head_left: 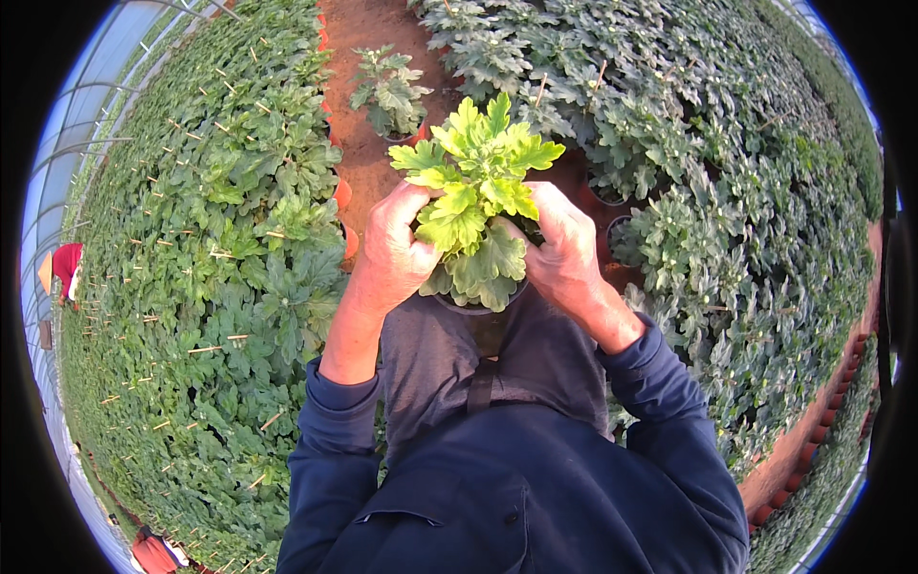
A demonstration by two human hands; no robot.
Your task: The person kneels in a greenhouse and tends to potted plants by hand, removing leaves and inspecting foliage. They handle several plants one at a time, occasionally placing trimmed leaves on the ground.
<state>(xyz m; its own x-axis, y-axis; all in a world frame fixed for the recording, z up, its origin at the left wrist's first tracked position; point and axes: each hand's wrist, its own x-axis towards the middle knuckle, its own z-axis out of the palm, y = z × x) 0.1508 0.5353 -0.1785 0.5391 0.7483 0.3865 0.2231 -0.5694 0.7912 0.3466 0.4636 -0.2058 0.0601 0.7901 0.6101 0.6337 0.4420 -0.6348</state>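
Observation:
A potted chrysanthemum plant (477, 194) with bright yellow-green upper leaves and duller lower leaves stands between my knees. My left hand (401, 247) is at its left side, thumb and fingers among the leaves. On the right side, my right hand (563, 247) has its thumb and fingers at the leaves too. Both hands are bent inward around the foliage; what the fingertips grip is hidden by the leaves. The rim of the plant's dark pot (477, 310) shows below the lower leaves.
Dense rows of potted leafy plants stand left (215, 215) and right (717, 179), several with thin sticks. Another potted plant (393, 93) stands on the reddish soil path (373, 21) ahead. A person in red (66, 269) is at the far left, another (154, 552) at the lower left.

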